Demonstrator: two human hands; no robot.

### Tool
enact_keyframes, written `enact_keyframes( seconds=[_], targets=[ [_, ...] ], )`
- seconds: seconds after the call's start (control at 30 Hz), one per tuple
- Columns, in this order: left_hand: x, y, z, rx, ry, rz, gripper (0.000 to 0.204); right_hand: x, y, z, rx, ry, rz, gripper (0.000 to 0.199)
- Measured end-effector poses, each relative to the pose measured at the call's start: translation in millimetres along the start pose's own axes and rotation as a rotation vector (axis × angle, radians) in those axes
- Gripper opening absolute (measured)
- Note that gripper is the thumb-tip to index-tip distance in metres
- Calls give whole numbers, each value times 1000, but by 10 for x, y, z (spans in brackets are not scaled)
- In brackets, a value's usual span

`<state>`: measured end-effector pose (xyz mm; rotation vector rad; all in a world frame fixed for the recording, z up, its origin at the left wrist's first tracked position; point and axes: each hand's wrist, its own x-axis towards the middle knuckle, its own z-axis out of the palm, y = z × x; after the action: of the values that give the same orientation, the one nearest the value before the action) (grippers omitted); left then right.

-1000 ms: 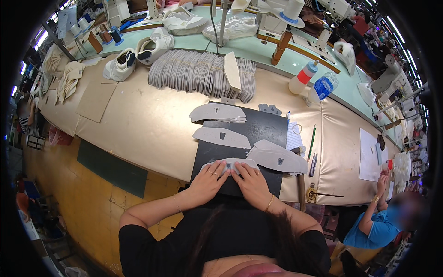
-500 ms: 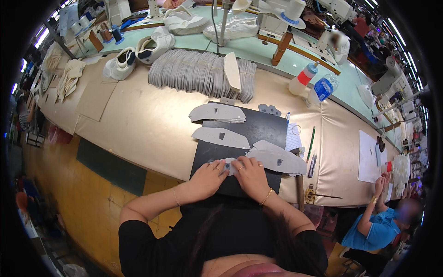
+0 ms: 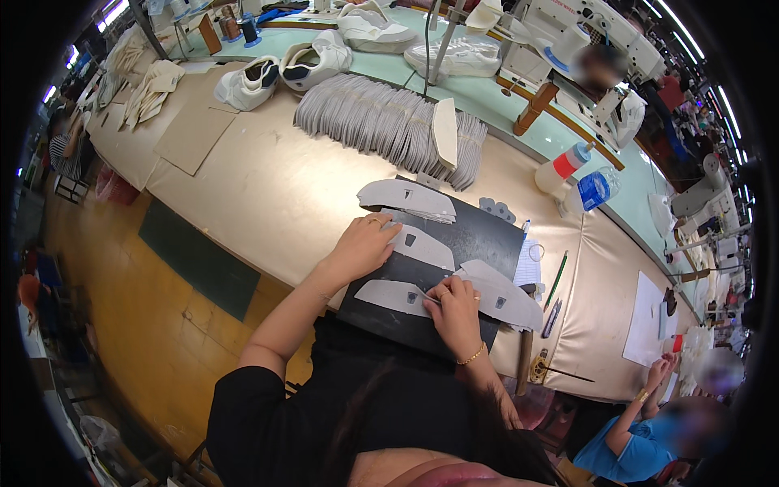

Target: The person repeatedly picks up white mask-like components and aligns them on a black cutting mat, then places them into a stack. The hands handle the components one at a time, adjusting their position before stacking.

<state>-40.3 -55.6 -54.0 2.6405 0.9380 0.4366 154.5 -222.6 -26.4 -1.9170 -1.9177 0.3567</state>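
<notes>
A black board point(image 3: 381, 316) lies before me with flat grey shoe pieces on it. My left hand point(image 3: 363, 246) is at the left end of the middle grey piece point(image 3: 426, 247), fingers bent together on its edge. Nearest me is another grey piece point(image 3: 381, 297) with a small dark patch. My right hand point(image 3: 458, 312) pinches the right tip of that near piece. Right of it, grey pieces point(image 3: 515, 299) lie overlapped, partly under my right fingers. A small stack of grey pieces point(image 3: 398, 195) sits at the board's far edge.
Behind the board stands a long bundled row of grey pieces point(image 3: 365, 114), with a pale piece point(image 3: 444, 134) leaning on it. White shoes point(image 3: 247, 84), a red-banded bottle point(image 3: 562, 168), a green pencil point(image 3: 557, 276) and a brush point(image 3: 540, 369) lie around. A co-worker point(image 3: 625, 442) sits at right.
My hands were together on the near piece. The left has moved away and up to the middle piece's left end; the right has shifted to the near piece's right tip. The view has turned slightly.
</notes>
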Motion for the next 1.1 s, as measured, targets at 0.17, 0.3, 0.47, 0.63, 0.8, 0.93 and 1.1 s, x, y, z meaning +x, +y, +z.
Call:
enact_keyframes(
  seconds=[0.17, 0.3, 0.47, 0.63, 0.8, 0.93, 1.1],
  targets=[
    [14, 11, 129, 42, -11, -13, 42, -46, 12, -313, 362, -127, 140, 15],
    [2, 19, 95, 34, 14, -13, 43, -107, 258, -651, 423, -75, 229, 15],
    [55, 86, 7, -15, -9, -69, 45, -289, 924, -974, 19, 106, 382, 22],
    [153, 94, 11, -120, 2, -149, 45, -331, 1144, -962, -77, 238, 349, 27],
    [106, 116, 45, -195, 49, -204, 26, 197, 1212, -876, 52, 148, 274, 25],
    [73, 137, 2, -334, 46, -317, 20, 723, 1490, -732, 6, 73, 224, 21],
    [39, 141, -199, -550, 3, -371, 19, 1338, 1793, -447, -116, 48, 161, 21]
  ],
)
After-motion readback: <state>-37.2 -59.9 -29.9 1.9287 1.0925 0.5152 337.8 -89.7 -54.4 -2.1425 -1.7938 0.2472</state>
